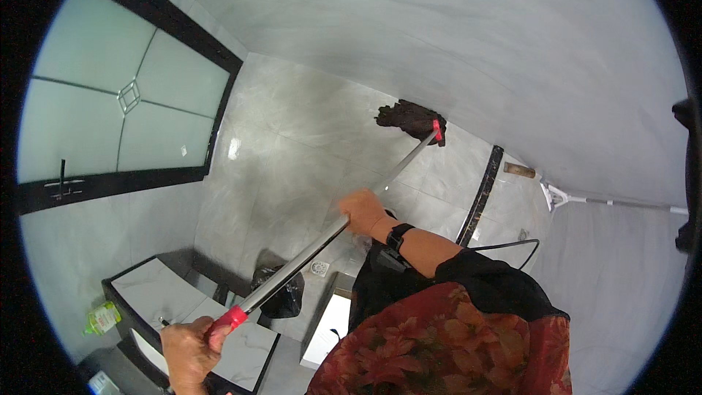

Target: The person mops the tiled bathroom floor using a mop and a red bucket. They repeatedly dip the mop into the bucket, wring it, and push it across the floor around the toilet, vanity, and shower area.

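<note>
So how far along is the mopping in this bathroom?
In hand: the left hand grips the red end of the mop handle and the right hand holds it midway, with the dark mop head pressed on the grey tiled surface. Done: cannot tell, since no wet or dry boundary shows. Left: likewise unclear.

Dark mop head point(409, 118), silver pole point(322, 238) with red grip, red floral garment point(453, 344).

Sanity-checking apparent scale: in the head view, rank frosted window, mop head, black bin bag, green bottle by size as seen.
1. frosted window
2. mop head and black bin bag: alike, distance unsure
3. green bottle
</note>
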`<state>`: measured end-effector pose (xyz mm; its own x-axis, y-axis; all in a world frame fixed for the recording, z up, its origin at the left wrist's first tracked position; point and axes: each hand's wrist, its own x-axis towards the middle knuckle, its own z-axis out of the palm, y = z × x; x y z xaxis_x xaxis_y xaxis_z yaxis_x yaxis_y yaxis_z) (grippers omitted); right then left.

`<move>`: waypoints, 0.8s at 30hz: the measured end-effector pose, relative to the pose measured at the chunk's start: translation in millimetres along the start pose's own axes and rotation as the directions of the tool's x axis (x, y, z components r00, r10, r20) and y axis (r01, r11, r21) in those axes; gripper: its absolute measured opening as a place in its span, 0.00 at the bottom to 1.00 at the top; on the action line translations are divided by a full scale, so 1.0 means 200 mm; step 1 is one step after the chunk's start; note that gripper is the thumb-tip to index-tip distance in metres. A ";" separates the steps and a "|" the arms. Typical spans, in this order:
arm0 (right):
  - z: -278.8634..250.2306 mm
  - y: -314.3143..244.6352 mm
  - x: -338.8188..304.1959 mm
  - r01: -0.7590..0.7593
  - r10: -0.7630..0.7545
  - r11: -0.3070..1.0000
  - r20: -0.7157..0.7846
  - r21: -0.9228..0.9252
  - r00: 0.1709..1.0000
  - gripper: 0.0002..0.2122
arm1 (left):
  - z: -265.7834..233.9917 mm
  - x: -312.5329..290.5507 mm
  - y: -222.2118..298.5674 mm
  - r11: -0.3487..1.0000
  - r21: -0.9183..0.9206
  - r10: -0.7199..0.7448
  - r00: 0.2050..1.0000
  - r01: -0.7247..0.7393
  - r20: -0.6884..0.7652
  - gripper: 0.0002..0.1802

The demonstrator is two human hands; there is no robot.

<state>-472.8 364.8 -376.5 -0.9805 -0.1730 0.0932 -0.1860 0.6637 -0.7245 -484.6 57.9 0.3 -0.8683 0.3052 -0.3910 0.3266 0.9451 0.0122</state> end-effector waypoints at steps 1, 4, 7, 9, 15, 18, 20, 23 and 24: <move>-0.02 0.04 -0.06 -0.057 0.058 0.998 0.035 -0.020 0.998 0.10 | 0.05 0.00 0.03 1.000 0.017 0.024 1.000 -0.024 -0.010 0.23; -0.08 0.12 -0.22 -0.151 0.160 0.983 0.079 -0.101 0.984 0.08 | 0.15 0.03 0.14 0.994 0.046 0.102 0.995 -0.101 -0.015 0.22; -0.18 0.21 -0.38 -0.196 0.229 0.953 0.128 -0.232 0.965 0.07 | 0.23 0.04 0.26 0.980 0.079 0.184 0.983 -0.182 -0.023 0.22; -0.23 0.26 -0.48 -0.202 0.239 0.937 0.104 -0.284 0.965 0.07 | 0.29 0.04 0.33 0.975 0.062 0.216 0.976 -0.214 -0.022 0.23; -0.22 0.36 -0.65 -0.254 0.312 0.895 0.105 -0.368 0.944 0.09 | 0.41 -0.01 0.41 0.958 0.068 0.283 0.958 -0.280 -0.039 0.22; -0.16 0.37 -0.67 -0.232 0.284 0.884 0.073 -0.405 0.956 0.08 | 0.41 -0.06 0.40 0.972 0.080 0.225 0.974 -0.223 -0.022 0.22; -0.15 0.37 -0.68 -0.225 0.298 0.883 0.122 -0.411 0.947 0.08 | 0.39 -0.07 0.41 0.976 0.059 0.209 0.978 -0.208 -0.009 0.22; -0.18 0.40 -0.68 -0.238 0.322 0.890 0.168 -0.389 0.932 0.07 | 0.36 -0.05 0.46 0.975 0.063 0.212 0.977 -0.212 -0.009 0.22; -0.20 0.41 -0.69 -0.251 0.340 0.891 0.189 -0.379 0.921 0.07 | 0.36 -0.03 0.48 0.974 0.069 0.217 0.976 -0.216 -0.004 0.22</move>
<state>-356.0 471.2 -421.3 -0.9546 -0.0713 -0.2891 0.0561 0.9104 -0.4099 -421.4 138.6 -62.0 -0.7783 0.5033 -0.3754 0.5314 0.8465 0.0332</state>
